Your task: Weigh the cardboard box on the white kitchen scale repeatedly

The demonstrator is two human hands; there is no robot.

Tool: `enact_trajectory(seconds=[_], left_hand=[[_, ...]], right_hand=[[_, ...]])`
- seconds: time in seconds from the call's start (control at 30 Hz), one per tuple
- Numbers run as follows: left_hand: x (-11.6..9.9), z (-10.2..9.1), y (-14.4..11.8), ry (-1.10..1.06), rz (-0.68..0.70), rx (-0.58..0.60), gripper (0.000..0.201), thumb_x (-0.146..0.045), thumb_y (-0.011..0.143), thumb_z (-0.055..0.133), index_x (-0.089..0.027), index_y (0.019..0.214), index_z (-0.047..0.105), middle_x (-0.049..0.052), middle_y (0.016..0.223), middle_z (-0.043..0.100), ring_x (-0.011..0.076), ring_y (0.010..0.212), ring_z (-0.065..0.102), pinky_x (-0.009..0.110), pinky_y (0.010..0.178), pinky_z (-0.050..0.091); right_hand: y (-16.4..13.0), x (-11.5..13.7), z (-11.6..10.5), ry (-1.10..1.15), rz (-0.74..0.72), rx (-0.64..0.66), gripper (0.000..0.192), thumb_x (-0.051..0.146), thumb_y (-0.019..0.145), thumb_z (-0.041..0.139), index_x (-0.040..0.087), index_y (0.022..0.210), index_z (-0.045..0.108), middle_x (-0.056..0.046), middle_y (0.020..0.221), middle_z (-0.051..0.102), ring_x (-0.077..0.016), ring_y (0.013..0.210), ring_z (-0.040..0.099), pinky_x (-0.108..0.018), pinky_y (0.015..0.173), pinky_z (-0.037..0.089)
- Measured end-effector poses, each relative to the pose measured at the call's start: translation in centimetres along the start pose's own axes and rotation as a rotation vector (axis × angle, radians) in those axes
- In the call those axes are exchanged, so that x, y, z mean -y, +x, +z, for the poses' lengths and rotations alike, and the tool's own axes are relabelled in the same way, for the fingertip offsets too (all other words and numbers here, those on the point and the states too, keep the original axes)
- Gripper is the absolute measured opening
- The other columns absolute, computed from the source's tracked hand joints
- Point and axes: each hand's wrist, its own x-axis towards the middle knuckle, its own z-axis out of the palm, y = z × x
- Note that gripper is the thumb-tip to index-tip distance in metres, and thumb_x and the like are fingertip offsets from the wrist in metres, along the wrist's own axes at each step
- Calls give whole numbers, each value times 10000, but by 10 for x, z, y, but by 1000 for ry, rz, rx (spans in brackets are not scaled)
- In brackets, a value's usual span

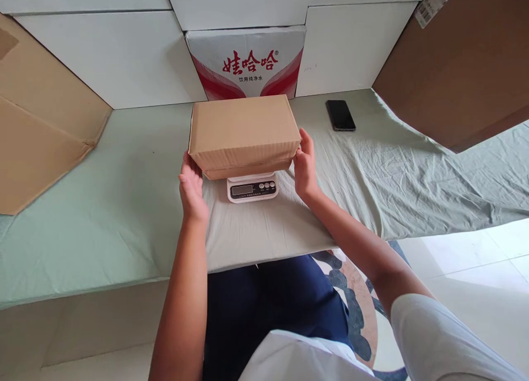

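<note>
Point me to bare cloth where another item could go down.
Widest free patch: green cloth between the left hand and the leaning cardboard sheet. Smaller patch between the right hand and the phone. Crowded centre: cardboard box on the scale.

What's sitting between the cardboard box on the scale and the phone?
Only bare green cloth, plus the right hand at the cardboard box; phone lies apart, seen in the head view.
</note>
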Motion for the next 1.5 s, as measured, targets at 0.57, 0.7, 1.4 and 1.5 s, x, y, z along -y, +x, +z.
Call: enact_trajectory(seconds=[0.57, 0.7, 1.4, 1.5], left_hand=[[7, -3, 0, -39, 29, 3, 854, -830, 899, 270, -306, 1554, 429, 54, 1706, 354, 258, 1602, 300, 436, 1316, 275], [9, -5, 1, -11, 61, 40, 853, -831, 901, 251, -320, 1564, 411, 50, 1708, 349, 261, 1607, 283, 449, 1317, 278], [-3, 4, -9, 2, 38, 58, 895, -869, 851, 315, -281, 1500, 498, 97, 1654, 438, 305, 1573, 359, 462, 1290, 316], [-3, 8, -11, -9, 20, 70, 871, -858, 863, 286, -293, 1486, 515, 89, 1624, 480, 305, 1548, 404, 455, 1269, 351]], right_hand=[[2, -1, 0, 11, -7, -12, 672, 643, 853, 555, 406, 1455, 375, 6, 1655, 378, -324, 1574, 350, -650, 1307, 273], [2, 1, 1, 27, -6, -14, 676, 642, 840, 581, 400, 1443, 393, 4, 1650, 386, -325, 1579, 341, -652, 1312, 263], [-14, 26, 15, 10, 9, 50, 580, 570, 884, 489, 380, 1429, 430, 15, 1593, 471, -286, 1548, 372, -581, 1310, 318], [-20, 30, 21, 18, 1, 74, 518, 487, 877, 498, 364, 1380, 494, -1, 1494, 559, -287, 1450, 471, -544, 1273, 381]])
